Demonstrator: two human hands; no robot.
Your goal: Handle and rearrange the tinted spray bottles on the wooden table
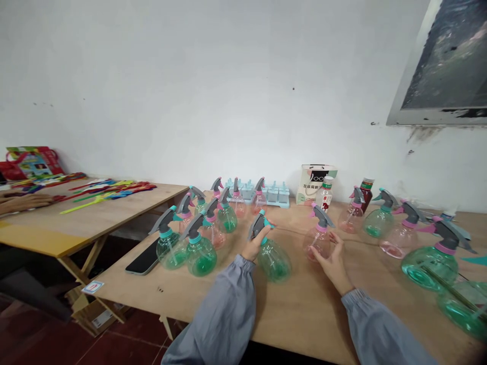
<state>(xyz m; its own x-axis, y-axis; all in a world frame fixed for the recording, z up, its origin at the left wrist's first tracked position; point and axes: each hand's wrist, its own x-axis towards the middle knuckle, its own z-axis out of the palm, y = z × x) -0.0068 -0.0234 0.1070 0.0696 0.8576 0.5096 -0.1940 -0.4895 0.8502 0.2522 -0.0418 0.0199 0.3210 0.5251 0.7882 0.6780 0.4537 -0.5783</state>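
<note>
Two hands are seen over the middle of the wooden table (pixel 304 314): the left hand (pixel 253 247) is closed around the neck of a tilted green spray bottle (pixel 274 261), and the right hand (pixel 334 263) is laid half open against a pink spray bottle (pixel 318 241). A carton (pixel 314 183) is stood at the far edge.

Left hand (pixel 253 247): lower centre of the frame; your fingers are curled shut in a grip.
Left forearm (pixel 228 314): grey-sleeved, rising from the bottom edge.
Right hand (pixel 333 262): right of centre; your fingers are loosely spread, palm facing left.
Right forearm (pixel 380 329): grey-sleeved, entering from lower right.
</note>
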